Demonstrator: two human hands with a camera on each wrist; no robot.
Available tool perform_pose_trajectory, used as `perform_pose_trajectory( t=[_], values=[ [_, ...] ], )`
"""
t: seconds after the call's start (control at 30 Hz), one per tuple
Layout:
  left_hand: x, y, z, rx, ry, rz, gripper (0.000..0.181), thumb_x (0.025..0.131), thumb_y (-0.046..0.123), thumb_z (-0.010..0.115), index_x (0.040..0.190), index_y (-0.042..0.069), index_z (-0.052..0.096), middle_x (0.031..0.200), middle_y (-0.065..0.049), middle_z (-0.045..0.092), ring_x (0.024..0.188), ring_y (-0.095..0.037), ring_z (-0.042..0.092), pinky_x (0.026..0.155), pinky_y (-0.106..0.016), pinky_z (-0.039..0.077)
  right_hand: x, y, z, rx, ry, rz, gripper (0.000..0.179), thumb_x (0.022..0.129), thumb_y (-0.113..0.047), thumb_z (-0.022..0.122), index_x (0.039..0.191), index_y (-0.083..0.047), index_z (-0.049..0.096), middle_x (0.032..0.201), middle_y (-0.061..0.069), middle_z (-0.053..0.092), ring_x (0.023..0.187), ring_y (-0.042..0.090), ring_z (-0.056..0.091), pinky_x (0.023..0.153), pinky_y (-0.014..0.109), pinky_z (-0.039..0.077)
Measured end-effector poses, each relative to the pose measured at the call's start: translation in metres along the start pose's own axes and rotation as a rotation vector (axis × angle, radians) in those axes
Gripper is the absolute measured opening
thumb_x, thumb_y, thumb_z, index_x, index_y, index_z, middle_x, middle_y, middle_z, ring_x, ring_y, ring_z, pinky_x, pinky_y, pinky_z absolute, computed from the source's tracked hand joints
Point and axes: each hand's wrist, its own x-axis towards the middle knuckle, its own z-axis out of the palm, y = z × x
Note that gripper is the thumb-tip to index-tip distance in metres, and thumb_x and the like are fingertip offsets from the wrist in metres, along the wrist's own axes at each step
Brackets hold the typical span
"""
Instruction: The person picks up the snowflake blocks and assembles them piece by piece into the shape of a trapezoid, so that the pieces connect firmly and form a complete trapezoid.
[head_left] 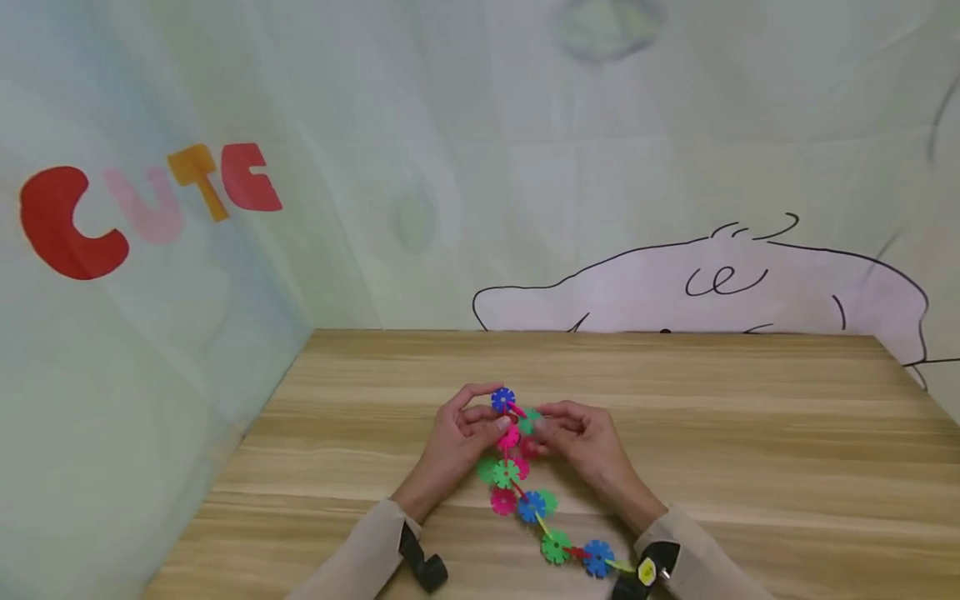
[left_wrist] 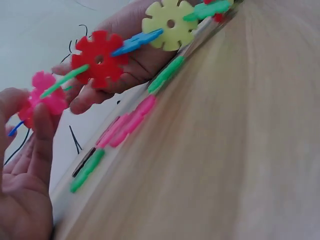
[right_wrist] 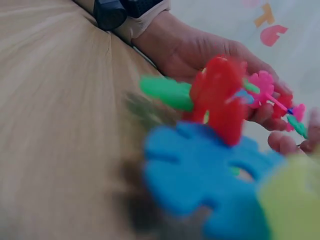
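Observation:
Both hands are raised at a chain of notched plastic flower discs (head_left: 556, 547), joined edge to edge in blue, green, red, yellow and pink. My left hand (head_left: 459, 437) pinches a pink disc (left_wrist: 47, 95) near the chain's upper end, close below a blue disc (head_left: 503, 400). Across from it, my right hand (head_left: 588, 442) holds a green disc (head_left: 529, 421) between thumb and fingers. From the hands the chain trails down toward the right wrist. Large in the right wrist view are a blue disc (right_wrist: 200, 175) and a red disc (right_wrist: 217, 95), partly blurred.
Loose discs lie flat on the wooden table (head_left: 360, 467) under the chain, among them a pink one (head_left: 503, 501) and a green one (head_left: 487, 469). A printed cloth backdrop (head_left: 390, 167) stands behind and left of the table. Black straps (head_left: 423, 567) sit on both wrists.

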Motion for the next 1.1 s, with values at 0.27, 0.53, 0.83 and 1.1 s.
perform_pose_trajectory(
  t=[0.27, 0.53, 0.83, 1.1],
  values=[
    [-0.004, -0.001, -0.026, -0.043, 0.116, 0.003, 0.055, 0.103, 0.01, 0.071, 0.154, 0.007, 0.054, 0.093, 0.008, 0.077, 0.08, -0.004, 0.075, 0.076, -0.017, 0.059, -0.003, 0.005, 0.003, -0.53, 0.013, -0.177, 0.024, 0.099, -0.013, 0.078, 0.122, -0.008, 0.074, 0.101, 0.005, 0.08, 0.078, 0.006, 0.066, 0.072, 0.021, 0.057],
    [-0.008, 0.0, -0.029, 0.046, -0.002, -0.002, 0.053, 0.103, 0.012, 0.072, 0.153, 0.01, 0.056, 0.097, 0.006, 0.074, 0.081, -0.004, 0.072, 0.075, -0.017, 0.058, -0.003, 0.007, 0.004, -0.663, -0.083, -0.296, 0.038, 0.093, -0.009, 0.082, 0.129, -0.007, 0.069, 0.106, 0.003, 0.075, 0.086, 0.006, 0.061, 0.073, 0.022, 0.055],
    [-0.005, -0.002, -0.029, 0.082, -0.023, -0.01, 0.053, 0.101, 0.015, 0.075, 0.151, 0.01, 0.057, 0.095, 0.006, 0.075, 0.079, -0.004, 0.07, 0.074, -0.017, 0.057, -0.004, 0.003, 0.006, -0.485, 0.038, -0.149, 0.033, 0.091, -0.001, 0.083, 0.12, -0.01, 0.072, 0.097, 0.003, 0.076, 0.081, 0.009, 0.067, 0.074, 0.022, 0.058],
    [-0.006, -0.003, -0.029, 0.076, -0.018, -0.001, 0.052, 0.101, 0.012, 0.075, 0.149, 0.01, 0.055, 0.095, 0.006, 0.077, 0.079, -0.005, 0.072, 0.073, -0.019, 0.057, -0.006, 0.003, 0.005, -0.4, 0.044, -0.156, 0.014, 0.091, -0.006, 0.084, 0.103, -0.011, 0.079, 0.092, 0.006, 0.082, 0.072, 0.01, 0.071, 0.067, 0.025, 0.061]
  ],
)
